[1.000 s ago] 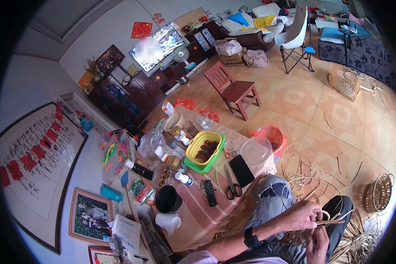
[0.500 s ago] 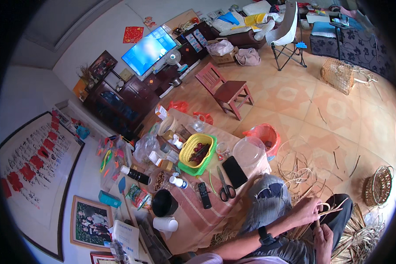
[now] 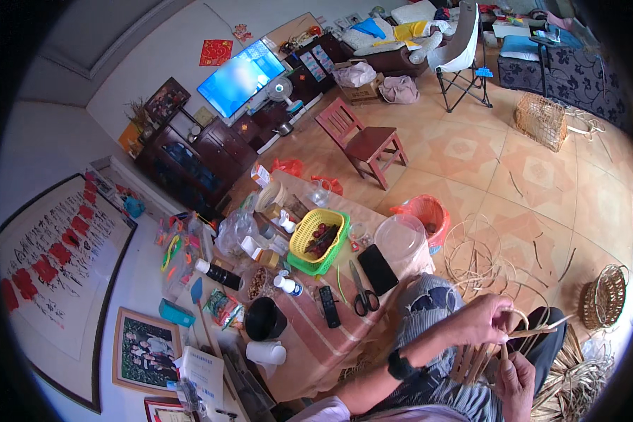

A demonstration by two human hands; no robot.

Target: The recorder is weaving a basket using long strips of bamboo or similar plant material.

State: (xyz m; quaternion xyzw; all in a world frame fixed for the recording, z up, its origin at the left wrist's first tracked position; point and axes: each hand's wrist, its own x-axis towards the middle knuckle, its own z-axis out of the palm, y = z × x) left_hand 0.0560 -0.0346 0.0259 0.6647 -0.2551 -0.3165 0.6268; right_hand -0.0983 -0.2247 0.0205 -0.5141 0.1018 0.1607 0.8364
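Note:
On my lap lies a partly woven piece of flat tan strips [image 3: 471, 362], its long loose ends curling out past my knees. My left hand [image 3: 482, 320], with a dark watch on its wrist, is closed with a thin strip pinched in its fingers. Just below it, my right hand [image 3: 517, 380] grips an upright strip between thumb and fingers. A looped strip [image 3: 519, 318] bends over between the two hands, and some strips point out to the right. The palms hide part of the weaving.
To my left, a cloth-covered table [image 3: 309, 337] holds scissors [image 3: 363, 292], a phone [image 3: 377, 269], a remote [image 3: 328, 307] and a yellow basket [image 3: 319, 235]. A red-bagged bin [image 3: 429, 214] stands past its corner. Loose strips [image 3: 573, 376] and a woven basket [image 3: 603, 299] lie on my right.
My left hand has moved slightly left and up, and my right hand has turned a little with its thumb up. More of the woven strips on my lap shows now.

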